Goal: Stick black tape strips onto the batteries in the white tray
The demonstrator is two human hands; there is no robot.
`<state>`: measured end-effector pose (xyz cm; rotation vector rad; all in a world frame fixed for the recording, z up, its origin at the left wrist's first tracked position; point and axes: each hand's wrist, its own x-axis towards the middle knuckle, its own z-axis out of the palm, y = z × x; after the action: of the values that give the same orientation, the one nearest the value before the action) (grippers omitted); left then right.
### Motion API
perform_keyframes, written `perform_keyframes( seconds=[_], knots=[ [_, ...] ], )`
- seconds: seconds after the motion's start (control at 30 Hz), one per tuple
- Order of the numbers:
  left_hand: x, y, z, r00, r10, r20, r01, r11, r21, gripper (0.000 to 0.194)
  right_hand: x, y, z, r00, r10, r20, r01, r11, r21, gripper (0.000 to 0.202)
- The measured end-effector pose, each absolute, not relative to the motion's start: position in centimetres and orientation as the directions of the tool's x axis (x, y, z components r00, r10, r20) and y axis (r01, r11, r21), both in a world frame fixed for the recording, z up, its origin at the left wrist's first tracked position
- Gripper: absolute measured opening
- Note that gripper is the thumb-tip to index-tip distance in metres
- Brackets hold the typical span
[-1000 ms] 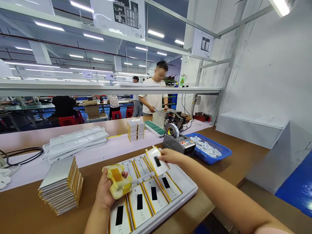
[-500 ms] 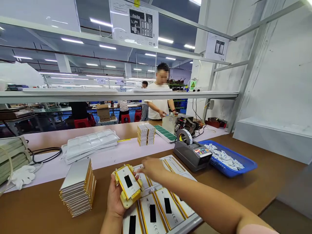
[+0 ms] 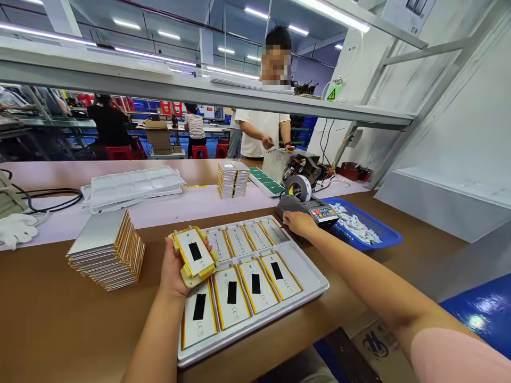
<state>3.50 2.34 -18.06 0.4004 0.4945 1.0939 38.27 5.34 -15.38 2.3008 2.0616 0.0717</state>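
Observation:
My left hand (image 3: 172, 268) holds a yellow fixture (image 3: 186, 277) with a white battery pack (image 3: 194, 250) lying in it, a black strip across its face. Below and right of it, a white tray (image 3: 309, 276) carries two rows of similar packs; the front-row ones bear black strips. My right hand (image 3: 298, 222) reaches to the front end of the grey tape dispenser (image 3: 325, 213), its fingers bent at the edge; whatever they grip is too small to make out. A tape roll (image 3: 298, 188) stands on the dispenser.
A stack of silver packs (image 3: 106, 247) stands at left, a smaller stack (image 3: 233, 180) further back. White empty trays (image 3: 133, 187) lie behind. A blue basket (image 3: 389, 238) of white scraps sits right of the dispenser. A person (image 3: 261, 130) stands across the table, under a shelf (image 3: 239, 99).
My right hand has moved from beside the held pack rightwards to the tape dispenser. My left hand still holds the fixture and pack. The camera view has tilted down.

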Motion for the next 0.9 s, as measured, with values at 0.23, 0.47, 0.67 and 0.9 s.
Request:
perform_keyframes(
  seconds=[0.23,0.47,0.67,0.9],
  knots=[
    [3.6,2.3,-18.1,0.36,0.908,-0.215,-0.74,0.419,0.526,0.069,37.7,6.8,-16.9,0.073,0.996,-0.056,0.991,-0.066,0.114,0.024],
    [3.6,2.3,-18.1,0.358,0.902,-0.24,-0.742,0.431,0.513,0.068,37.9,7.4,-17.2,0.167,0.981,-0.1,0.98,-0.153,0.131,0.04],
    [3.7,2.4,-18.1,0.36,0.896,-0.261,-0.741,0.445,0.504,0.065,37.6,5.5,-17.7,0.091,0.991,-0.093,0.991,-0.081,0.109,0.035],
    [3.4,2.0,-17.8,0.38,0.869,-0.316,-0.698,0.494,0.519,0.067,37.5,4.0,-18.6,0.225,0.968,-0.11,0.973,-0.23,-0.034,0.034]
  ],
)
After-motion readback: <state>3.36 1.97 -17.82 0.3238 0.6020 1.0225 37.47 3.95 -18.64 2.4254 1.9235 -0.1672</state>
